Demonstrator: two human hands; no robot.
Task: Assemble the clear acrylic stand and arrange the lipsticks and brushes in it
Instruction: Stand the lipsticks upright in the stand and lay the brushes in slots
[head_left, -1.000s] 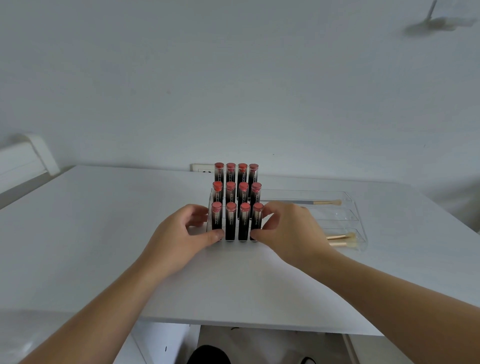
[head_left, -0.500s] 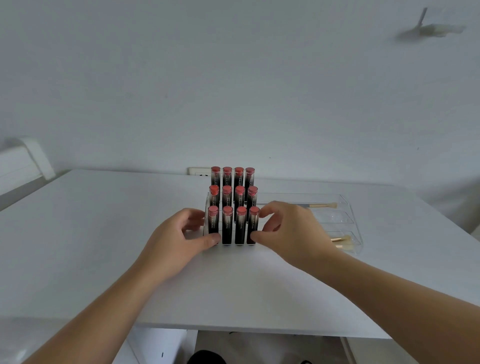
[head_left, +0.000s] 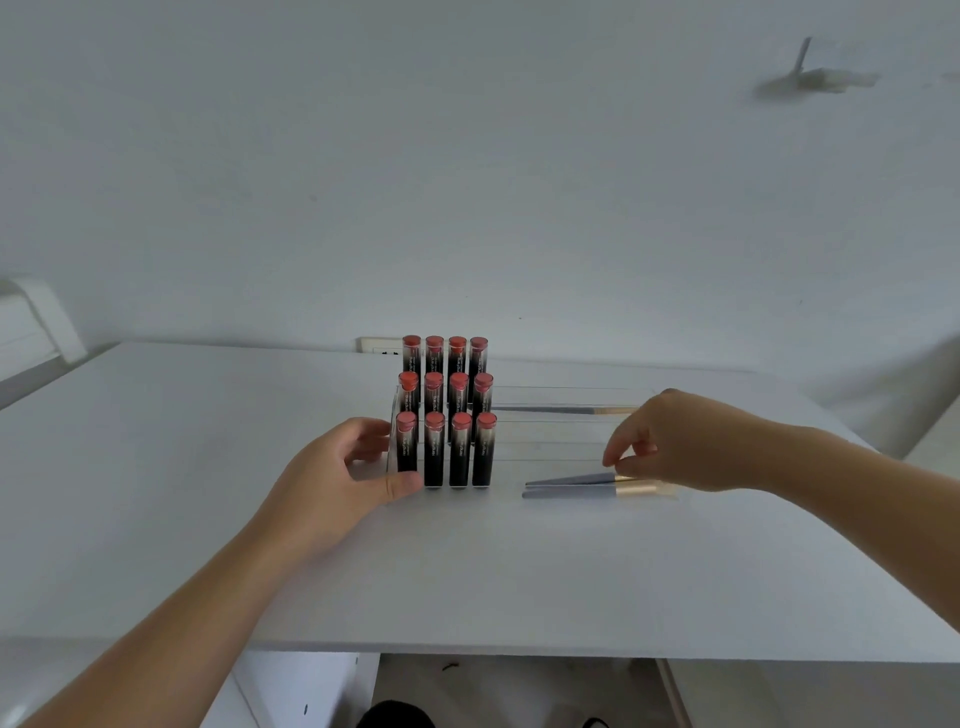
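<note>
The clear acrylic stand (head_left: 561, 452) sits mid-table, stepped in three tiers. Its left part holds several black lipsticks (head_left: 457, 452) with red caps, upright in three rows. My left hand (head_left: 332, 483) grips the stand's left end, thumb against the front by the first lipstick. One grey brush with a gold ferrule (head_left: 561, 410) lies in the back tier. Two more brushes lie in the front tier. My right hand (head_left: 675, 441) pinches the upper brush (head_left: 571, 479) at its gold ferrule, hiding its bristles; the lower brush (head_left: 571, 492) lies flat beside it.
The white table (head_left: 208, 519) runs wide to both sides, its front edge (head_left: 519, 649) close to me. A wall socket (head_left: 376, 345) shows behind the lipsticks. A white piece of furniture (head_left: 31, 322) stands at the far left.
My right hand left the front of the lipstick rows and moved right to the brushes in the front tier. My left hand stays on the stand's left end.
</note>
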